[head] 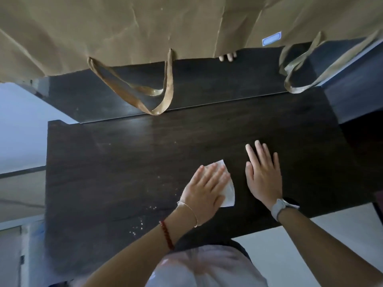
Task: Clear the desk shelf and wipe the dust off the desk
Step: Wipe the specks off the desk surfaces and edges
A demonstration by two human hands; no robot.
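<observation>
Dark desk (103, 162), front centre: left hand (205, 189), fingers straight, presses white wipe (229, 193) flat to lift dust; right hand (264, 175), splayed and empty, probably steadies; paper bags (145, 27) overhang shelf (207, 85)

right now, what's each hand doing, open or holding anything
Left hand: open, fingers straight, pressing a white wipe flat on the desk.
Right hand: open, lying flat on the desk, holding nothing.

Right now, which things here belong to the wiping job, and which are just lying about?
Job: white wipe under left hand; dusty desk; shelf; brown paper bags above it.
Just about: right hand flat on desk; wristwatch; bead bracelet.
</observation>
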